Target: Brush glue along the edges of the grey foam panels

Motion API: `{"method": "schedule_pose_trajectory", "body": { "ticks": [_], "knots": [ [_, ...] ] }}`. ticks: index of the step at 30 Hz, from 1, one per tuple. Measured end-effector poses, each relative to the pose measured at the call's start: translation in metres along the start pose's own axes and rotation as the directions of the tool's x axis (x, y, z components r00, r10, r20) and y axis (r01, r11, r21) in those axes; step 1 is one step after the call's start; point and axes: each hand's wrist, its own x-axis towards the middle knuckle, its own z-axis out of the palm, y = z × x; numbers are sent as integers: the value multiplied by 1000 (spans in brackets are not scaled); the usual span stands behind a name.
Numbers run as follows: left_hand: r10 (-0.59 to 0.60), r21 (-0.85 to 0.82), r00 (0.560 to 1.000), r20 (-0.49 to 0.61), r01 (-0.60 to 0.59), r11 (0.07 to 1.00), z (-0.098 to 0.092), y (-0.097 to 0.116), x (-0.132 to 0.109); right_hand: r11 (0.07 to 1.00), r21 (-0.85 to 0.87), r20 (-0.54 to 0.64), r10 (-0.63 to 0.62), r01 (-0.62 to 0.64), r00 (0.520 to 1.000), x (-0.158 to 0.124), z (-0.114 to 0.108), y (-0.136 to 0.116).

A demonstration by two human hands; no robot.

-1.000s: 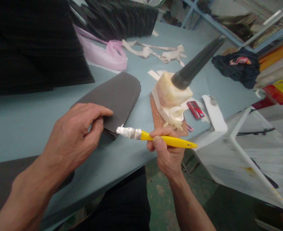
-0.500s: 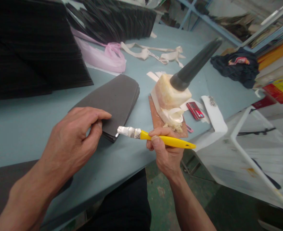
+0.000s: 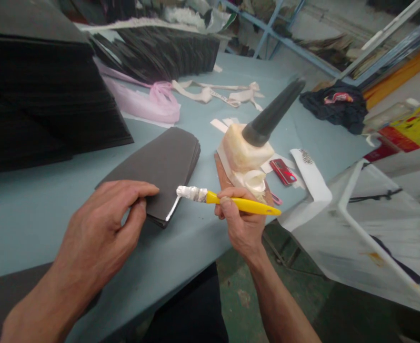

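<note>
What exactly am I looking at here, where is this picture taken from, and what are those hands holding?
This is no machine: these are a person's own two bare hands, filmed by a camera worn on the head that looks forward and down, so you see what the person sees. There is only this one view. The left hand rests on a stack of dark grey sheets lying on a pale blue table. The right hand holds a yellow-handled applicator with a silver-wrapped tip, right by the stack's edge, where a white streak shows. Beyond them stand a cream block with a dark tapered rod on a wooden board, and a pink plastic bag.
</note>
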Motion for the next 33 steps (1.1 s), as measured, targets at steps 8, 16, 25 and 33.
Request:
{"method": "schedule_pose_trajectory", "body": {
  "ticks": [8,16,25,33],
  "knots": [
    [14,15,1000,-4,-14,1000,1,-2,-2,999,-48,-23,-14,12,1000,17,-1,6],
    [-23,-13,999,-22,22,1000,-1,-3,-2,997,-74,-57,17,-21,998,34,1,16],
    [-20,2,999,-30,20,1000,-2,-3,-1,991,-137,-69,1,-10,998,56,5,24],
    [28,13,999,-43,-28,1000,-1,-2,-3,983,-181,-70,-1,-12,998,81,9,23]
  ]
}}
